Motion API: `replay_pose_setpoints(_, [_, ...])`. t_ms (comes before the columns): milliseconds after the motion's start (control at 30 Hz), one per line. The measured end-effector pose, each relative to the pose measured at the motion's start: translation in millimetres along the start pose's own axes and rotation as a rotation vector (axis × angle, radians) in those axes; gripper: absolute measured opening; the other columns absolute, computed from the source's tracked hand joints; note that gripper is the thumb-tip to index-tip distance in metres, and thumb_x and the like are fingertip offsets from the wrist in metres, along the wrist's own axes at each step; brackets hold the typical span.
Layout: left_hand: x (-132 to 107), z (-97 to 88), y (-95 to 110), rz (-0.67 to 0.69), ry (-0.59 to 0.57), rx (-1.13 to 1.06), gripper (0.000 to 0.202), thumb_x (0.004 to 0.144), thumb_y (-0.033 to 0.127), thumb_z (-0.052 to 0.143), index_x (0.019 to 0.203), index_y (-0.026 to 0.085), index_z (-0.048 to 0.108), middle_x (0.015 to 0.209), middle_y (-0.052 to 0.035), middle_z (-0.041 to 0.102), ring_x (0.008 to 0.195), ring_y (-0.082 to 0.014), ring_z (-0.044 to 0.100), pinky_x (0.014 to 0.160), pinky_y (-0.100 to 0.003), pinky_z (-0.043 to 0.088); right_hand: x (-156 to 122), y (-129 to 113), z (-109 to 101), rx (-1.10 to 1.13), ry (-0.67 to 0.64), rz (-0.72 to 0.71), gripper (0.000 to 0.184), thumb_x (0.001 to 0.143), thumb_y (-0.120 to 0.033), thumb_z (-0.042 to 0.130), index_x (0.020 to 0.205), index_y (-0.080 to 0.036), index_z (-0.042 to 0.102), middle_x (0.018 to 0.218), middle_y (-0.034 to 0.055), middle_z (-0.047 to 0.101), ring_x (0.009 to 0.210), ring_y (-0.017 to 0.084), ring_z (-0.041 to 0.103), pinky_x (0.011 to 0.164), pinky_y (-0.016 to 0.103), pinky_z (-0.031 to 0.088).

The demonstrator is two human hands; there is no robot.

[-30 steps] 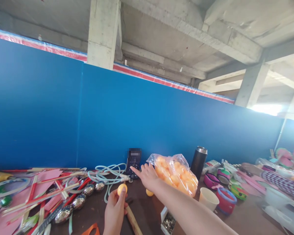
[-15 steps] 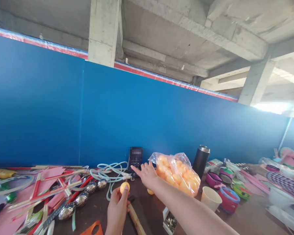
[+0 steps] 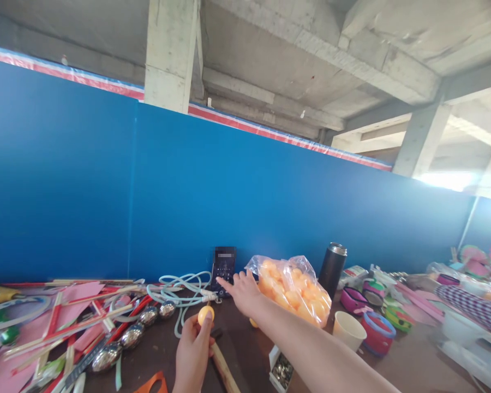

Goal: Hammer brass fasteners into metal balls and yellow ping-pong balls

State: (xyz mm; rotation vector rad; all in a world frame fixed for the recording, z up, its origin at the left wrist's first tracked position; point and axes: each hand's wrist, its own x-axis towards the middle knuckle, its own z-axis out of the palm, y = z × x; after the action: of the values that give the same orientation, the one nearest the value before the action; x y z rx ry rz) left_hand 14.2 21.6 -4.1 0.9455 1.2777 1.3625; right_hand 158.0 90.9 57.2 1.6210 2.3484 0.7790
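A blue partition [image 3: 229, 185] backed the counter [image 3: 249, 360] and a bag of orange balls [image 3: 290, 292]. The right hand [image 3: 246, 292] pointed, loosely spread and seemingly empty; the left hand [image 3: 191, 352] had narrowed fingers [image 3: 205, 330]. A phone [image 3: 224, 262] stood at the right fingertip [image 3: 218, 280] — contact unclear — and an orange ball [image 3: 206, 314] between the left fingers.

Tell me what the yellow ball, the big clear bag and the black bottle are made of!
The yellow ball in the left hand: probably plastic, since it looks smooth and softly shiny.
The clear bag: thin, glossy plastic film, judging by its wrinkles and glints.
The black bottle: maybe painted metal, as its silvery top gleams; the body could be plastic.
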Motion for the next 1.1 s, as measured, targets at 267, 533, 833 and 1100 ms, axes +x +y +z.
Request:
replay_pose_setpoints(267, [-3.2,-0.5,4.3,-0.004,0.000,-0.005,0.054,0.067,0.061,0.052,0.096,0.015,0.054,0.075,-0.0033,0.060,0.053,-0.0145,0.054,0.045,-0.027,0.043,-2.1,-0.8,-4.7,0.000,0.012,-0.019,0.075,0.075,-0.022,0.058,0.139,-0.037,0.023,0.101,0.0095,0.059,0.096,0.027,0.054,0.093,0.050,0.027])
replay_pose_setpoints(533, [-0.3,0.2,-1.1,-0.008,-0.004,-0.006,0.054,0.066,0.062,0.053,0.092,0.016,0.056,0.073,-0.0007,0.058,0.053,-0.0141,0.054,0.046,-0.027,0.043,-9.6,6.3,-13.4,-0.013,-0.036,-0.037,0.075,0.072,-0.020,0.063,0.137,-0.035,0.028,0.100,0.0103,0.060,0.095,0.029,0.054,0.087,0.046,0.035])
replay_pose_setpoints(833, [0.1,-0.4,-1.5,-0.005,0.000,-0.002,0.053,0.067,0.060,0.053,0.096,0.016,0.055,0.075,-0.0027,0.060,0.055,-0.0151,0.055,0.046,-0.028,0.044,-7.0,11.1,-3.7,-0.007,-0.056,0.012,0.068,0.080,-0.017,0.054,0.138,-0.036,0.026,0.109,0.0138,0.058,0.106,0.032,0.051,0.078,0.041,0.042])
replay_pose_setpoints(1100, [-0.7,-0.3,-0.6,0.000,-0.010,-0.001,0.053,0.067,0.061,0.052,0.095,0.016,0.055,0.075,-0.0021,0.060,0.054,-0.0144,0.055,0.047,-0.027,0.044,-7.2,17.3,-4.3,-0.003,-0.029,-0.019,0.074,0.079,-0.012,0.054,0.140,-0.037,0.019,0.109,0.0118,0.057,0.107,0.029,0.050,0.081,0.038,0.042])
